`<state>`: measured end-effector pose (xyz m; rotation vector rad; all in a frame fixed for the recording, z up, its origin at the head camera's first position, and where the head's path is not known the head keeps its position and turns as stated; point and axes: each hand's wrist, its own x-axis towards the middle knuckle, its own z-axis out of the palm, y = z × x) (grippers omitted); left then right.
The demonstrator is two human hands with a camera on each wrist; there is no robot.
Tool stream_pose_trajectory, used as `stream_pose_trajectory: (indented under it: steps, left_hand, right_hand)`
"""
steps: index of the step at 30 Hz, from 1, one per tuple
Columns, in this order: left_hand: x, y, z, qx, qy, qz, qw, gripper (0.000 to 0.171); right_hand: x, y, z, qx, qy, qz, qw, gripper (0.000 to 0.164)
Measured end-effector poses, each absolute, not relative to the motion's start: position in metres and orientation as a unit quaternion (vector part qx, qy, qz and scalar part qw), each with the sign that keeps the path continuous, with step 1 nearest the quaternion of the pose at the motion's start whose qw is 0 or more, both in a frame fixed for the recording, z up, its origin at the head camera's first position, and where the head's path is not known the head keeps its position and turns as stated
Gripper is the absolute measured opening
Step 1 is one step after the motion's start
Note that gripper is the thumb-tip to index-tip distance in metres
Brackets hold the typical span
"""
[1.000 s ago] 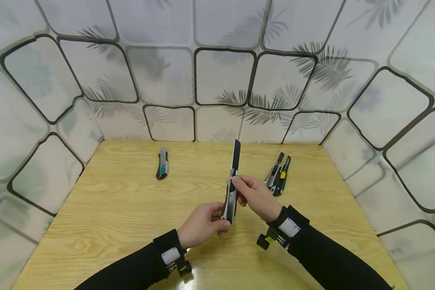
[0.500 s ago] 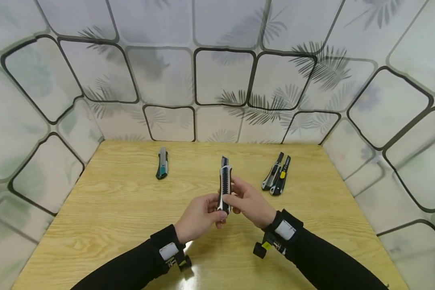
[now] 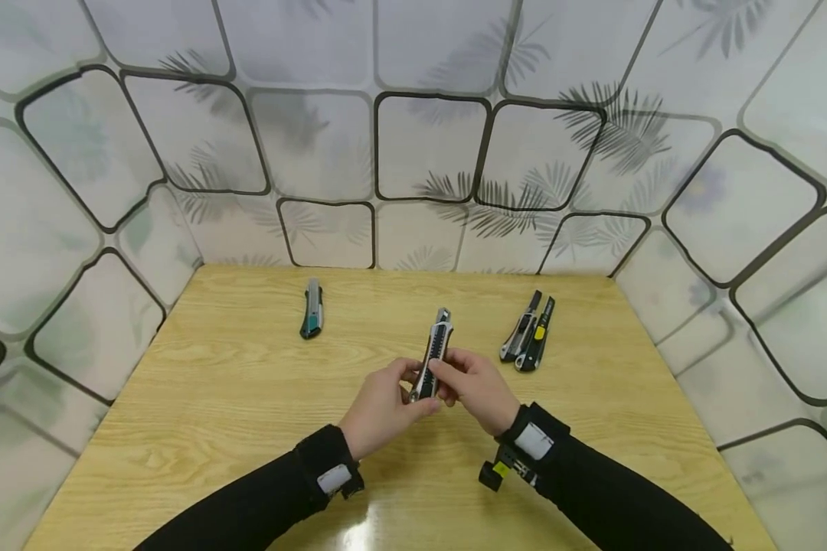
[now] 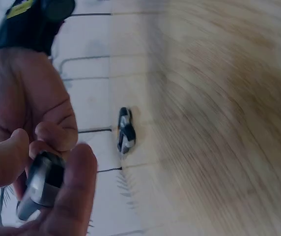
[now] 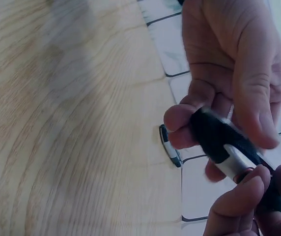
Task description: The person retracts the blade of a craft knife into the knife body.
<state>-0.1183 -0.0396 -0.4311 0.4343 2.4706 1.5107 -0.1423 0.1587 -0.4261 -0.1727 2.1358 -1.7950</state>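
A silver-and-black snap-off utility knife (image 3: 439, 337) is held between both hands above the table, tilted, its far end up and leaning right. My left hand (image 3: 389, 405) grips its lower end between thumb and fingers. With the thumb laid along the black ridged strip on the knife's face, my right hand (image 3: 478, 386) pinches the body from the right. Only a short tip shows past the knife's silver nose. In the left wrist view the knife's end (image 4: 47, 179) sits between fingers; the right wrist view shows the knife's dark body (image 5: 219, 137) between both hands.
On the wooden table (image 3: 214, 413), a grey-and-teal utility knife (image 3: 312, 310) lies at the back left. At the back right lie a silver-and-black utility knife (image 3: 520, 334) and a black one with a yellow slider (image 3: 537, 337), side by side. Patterned curtain (image 3: 427, 145) surrounds the table's back and sides.
The long dark blade has gone back into the knife, leaving a short tip. My right hand moved down from the knife's nose to its body. The knife is lower and tilts more.
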Motion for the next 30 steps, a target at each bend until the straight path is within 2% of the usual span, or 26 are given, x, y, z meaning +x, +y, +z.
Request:
stream_pose_trajectory:
  steps: [5, 8, 14, 19, 25, 27, 30]
  left_hand:
    - [-0.119, -0.034, -0.429, 0.143, 0.896, 0.418, 0.033, 0.048]
    - [-0.122, -0.03, -0.428, 0.15, 0.911, 0.384, 0.014, 0.043]
    - [-0.129, -0.027, -0.434, 0.159, 0.915, 0.37, 0.021, 0.031]
    - [-0.14, -0.036, -0.438, 0.136, 0.905, 0.401, 0.041, 0.028]
    - [-0.186, -0.068, -0.442, 0.049, 0.919, 0.389, 0.048, 0.049]
    - [-0.206, -0.079, -0.447, 0.025, 0.929, 0.367, 0.051, 0.044]
    - [-0.236, -0.095, -0.45, 0.004, 0.945, 0.324, 0.049, 0.026]
  right_hand:
    - [-0.144, 0.153, -0.426, -0.039, 0.789, -0.596, 0.147, 0.028]
    - [-0.145, 0.151, -0.426, -0.036, 0.808, -0.572, 0.135, 0.026]
    - [-0.147, 0.151, -0.429, -0.052, 0.845, -0.523, 0.102, 0.023]
    - [-0.147, 0.157, -0.43, -0.066, 0.842, -0.523, 0.112, 0.031]
    - [-0.153, 0.185, -0.429, -0.076, 0.853, -0.508, 0.095, 0.032]
    - [-0.158, 0.203, -0.432, -0.067, 0.865, -0.49, 0.082, 0.032]
    - [-0.174, 0.234, -0.436, -0.043, 0.893, -0.444, 0.052, 0.037]
